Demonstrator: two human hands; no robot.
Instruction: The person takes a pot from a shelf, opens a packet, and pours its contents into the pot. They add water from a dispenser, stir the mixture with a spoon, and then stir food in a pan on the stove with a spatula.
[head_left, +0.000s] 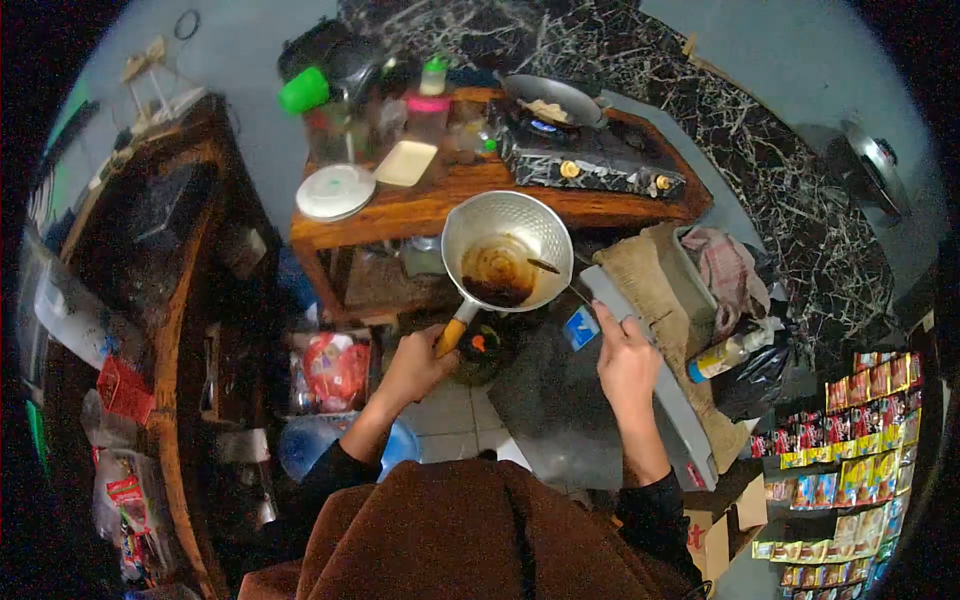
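Note:
My left hand (415, 365) is wrapped round the yellow handle of a silver saucepan (512, 222), which is held up in front of the wooden table. Dark brown residue coats the saucepan's bottom, and its inside wall looks dimpled. My right hand (628, 352) is closed on the thin handle of a spoon (543, 266). The spoon crosses the saucepan's right rim, and its dark-looking bowl lies inside over the stained base.
On the wooden table (400, 215), a gas stove (590, 172) burns blue under a frying pan (570, 95) with food in it. A white lid (336, 192), a cream tray (405, 163) and jars stand left. Hanging sachets (865, 430) are at right, a blue basin (400, 450) below.

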